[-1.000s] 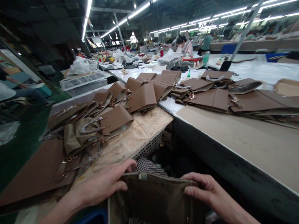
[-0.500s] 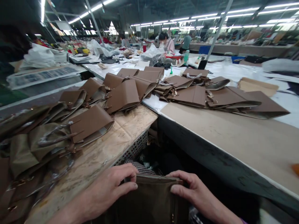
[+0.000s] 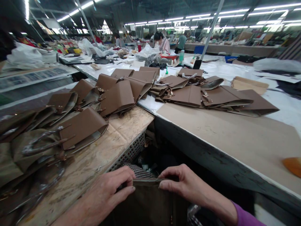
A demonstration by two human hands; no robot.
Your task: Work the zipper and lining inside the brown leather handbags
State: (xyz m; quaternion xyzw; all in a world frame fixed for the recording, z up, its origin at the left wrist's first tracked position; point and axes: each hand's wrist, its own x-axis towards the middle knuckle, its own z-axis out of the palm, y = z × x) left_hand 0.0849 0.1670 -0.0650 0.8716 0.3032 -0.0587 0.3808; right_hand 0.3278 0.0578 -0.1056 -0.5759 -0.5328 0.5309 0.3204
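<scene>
A dark brown bag piece [image 3: 150, 204] sits low in front of me, its upper edge level with my fingers. My left hand [image 3: 107, 193] pinches the left part of that edge, fingers closed over it. My right hand [image 3: 185, 185] pinches the same edge close beside it, thumb below and fingers curled on top. A checked cloth [image 3: 138, 172] shows just behind the piece. Several brown leather bag pieces [image 3: 80, 127] with handles lie heaped on the worn side table [image 3: 131, 125] to my left.
More brown bags [image 3: 188, 94] lie stacked across the long bench [image 3: 223, 131] on the right. A white plastic basket [image 3: 131, 150] sits under the side table. An orange object [image 3: 293, 165] lies at the bench's right. Other people work at far tables [image 3: 162, 42].
My two hands have drawn closer together along the piece's top edge. The view has swung right, so the bag heap sits further left and the orange object has come into sight.
</scene>
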